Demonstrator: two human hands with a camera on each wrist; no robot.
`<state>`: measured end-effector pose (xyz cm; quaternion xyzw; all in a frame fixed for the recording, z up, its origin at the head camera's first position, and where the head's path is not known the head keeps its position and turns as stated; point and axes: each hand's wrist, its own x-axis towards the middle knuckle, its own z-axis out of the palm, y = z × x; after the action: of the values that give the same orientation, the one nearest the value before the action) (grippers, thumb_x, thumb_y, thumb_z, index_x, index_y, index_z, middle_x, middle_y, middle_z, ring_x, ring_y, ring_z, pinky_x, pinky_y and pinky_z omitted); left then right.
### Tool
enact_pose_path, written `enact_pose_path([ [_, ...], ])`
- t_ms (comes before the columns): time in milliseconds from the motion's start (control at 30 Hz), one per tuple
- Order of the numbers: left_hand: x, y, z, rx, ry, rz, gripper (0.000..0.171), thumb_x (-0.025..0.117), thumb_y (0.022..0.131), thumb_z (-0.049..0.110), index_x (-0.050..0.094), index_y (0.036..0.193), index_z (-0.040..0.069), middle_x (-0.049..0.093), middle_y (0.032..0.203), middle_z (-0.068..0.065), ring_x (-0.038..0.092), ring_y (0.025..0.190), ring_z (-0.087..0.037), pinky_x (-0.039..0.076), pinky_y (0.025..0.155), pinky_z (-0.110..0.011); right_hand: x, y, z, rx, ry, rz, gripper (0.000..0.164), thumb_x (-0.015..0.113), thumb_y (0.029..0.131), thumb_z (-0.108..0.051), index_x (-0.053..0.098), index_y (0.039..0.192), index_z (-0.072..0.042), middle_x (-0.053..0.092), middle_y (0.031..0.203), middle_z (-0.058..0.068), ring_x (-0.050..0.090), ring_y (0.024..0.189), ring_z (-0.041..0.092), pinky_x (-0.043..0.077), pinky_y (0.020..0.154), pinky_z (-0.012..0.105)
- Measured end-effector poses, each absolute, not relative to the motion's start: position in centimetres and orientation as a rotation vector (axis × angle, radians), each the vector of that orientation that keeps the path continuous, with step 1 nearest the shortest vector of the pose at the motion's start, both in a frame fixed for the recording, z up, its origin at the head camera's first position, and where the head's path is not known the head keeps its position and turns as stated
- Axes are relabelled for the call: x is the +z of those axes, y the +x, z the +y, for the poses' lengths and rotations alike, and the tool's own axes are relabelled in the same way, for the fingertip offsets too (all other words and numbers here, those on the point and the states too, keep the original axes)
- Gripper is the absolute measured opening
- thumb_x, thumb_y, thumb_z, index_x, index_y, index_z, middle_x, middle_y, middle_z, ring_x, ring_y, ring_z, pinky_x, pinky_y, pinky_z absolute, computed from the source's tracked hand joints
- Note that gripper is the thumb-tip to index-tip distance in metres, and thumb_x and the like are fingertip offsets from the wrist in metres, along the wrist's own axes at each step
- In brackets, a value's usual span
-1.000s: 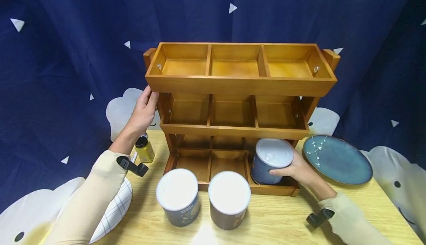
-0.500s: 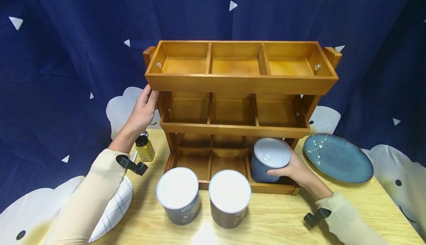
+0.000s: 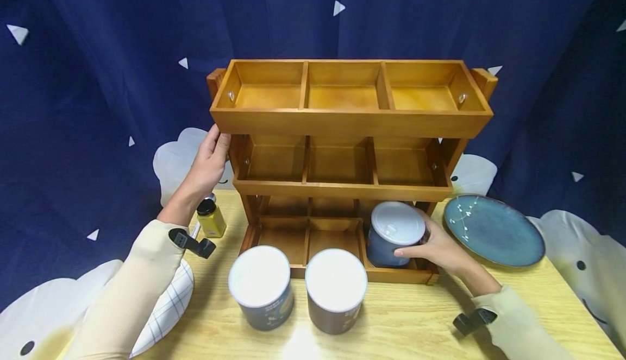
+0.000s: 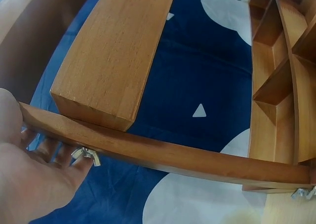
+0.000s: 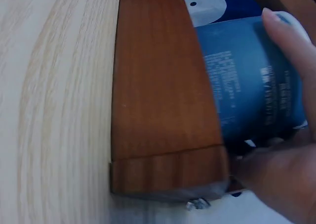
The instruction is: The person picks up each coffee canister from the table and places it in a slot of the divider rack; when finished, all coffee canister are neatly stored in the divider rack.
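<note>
The right hand's grip [image 3: 432,245] is around the blue tub [image 3: 391,248], in the bottom right box [image 3: 403,276] of the wooden rack [image 3: 342,125]. The left hand's grip [image 3: 207,165] holds the side post [image 4: 163,154]. Best hold the rack still and lower the tub gently — don't bump the middle shelf [image 3: 342,191] — then let go when it sits flat.

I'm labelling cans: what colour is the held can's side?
The can has a blue side, clearest in the right wrist view.

Teal plate [image 3: 496,232], yellow bottle [image 3: 212,223]
</note>
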<state>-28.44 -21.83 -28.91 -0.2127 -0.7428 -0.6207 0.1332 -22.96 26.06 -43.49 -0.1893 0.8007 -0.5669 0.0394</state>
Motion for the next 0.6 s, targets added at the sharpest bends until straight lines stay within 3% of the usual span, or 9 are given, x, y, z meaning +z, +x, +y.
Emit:
enact_pose_path([
  [200,-29.0,-28.4,-21.9,-1.791,-0.616,-2.168,0.048,0.029,0.102,0.041,0.027,0.149,0.029,0.032,0.152,-0.007,0.035,0.138,-0.023,0.029,0.110,-0.059,-42.1,-22.0,27.5,-1.720,-0.571,2.391,0.083,0.077,0.078,-0.005,0.030,0.146,-0.009,0.047,0.137,0.011,0.054,0.116,0.000,0.047,0.094,0.015],
  [333,-29.1,-28.3,-21.9,-1.776,-0.625,-2.174,0.048,0.029,0.102,0.041,0.027,0.148,0.030,0.032,0.153,-0.005,0.033,0.139,-0.023,0.029,0.111,-0.058,-41.1,-21.2,28.6,-1.693,-0.587,2.405,0.079,0.074,0.081,-0.003,0.028,0.145,-0.003,0.047,0.136,0.015,0.056,0.115,0.003,0.050,0.093,0.021],
  [433,-29.0,-28.3,-22.0,-1.779,-0.637,-2.169,0.048,0.028,0.102,0.039,0.026,0.149,0.030,0.031,0.153,-0.005,0.032,0.140,-0.023,0.028,0.111,-0.058,-40.2,-20.2,28.8,-1.644,-0.561,2.527,0.069,0.072,0.084,-0.007,0.033,0.140,0.000,0.052,0.127,0.017,0.061,0.106,0.007,0.054,0.085,0.025],
  [600,-28.9,-28.3,-21.9,-1.784,-0.645,-2.165,0.048,0.028,0.102,0.039,0.025,0.149,0.029,0.029,0.154,-0.005,0.030,0.141,-0.024,0.026,0.112,-0.059,-38.7,-17.9,27.9,-1.536,-0.513,2.785,0.041,0.070,0.087,-0.015,0.049,0.121,-0.006,0.057,0.102,0.012,0.061,0.087,0.009,0.051,0.072,0.021],
])
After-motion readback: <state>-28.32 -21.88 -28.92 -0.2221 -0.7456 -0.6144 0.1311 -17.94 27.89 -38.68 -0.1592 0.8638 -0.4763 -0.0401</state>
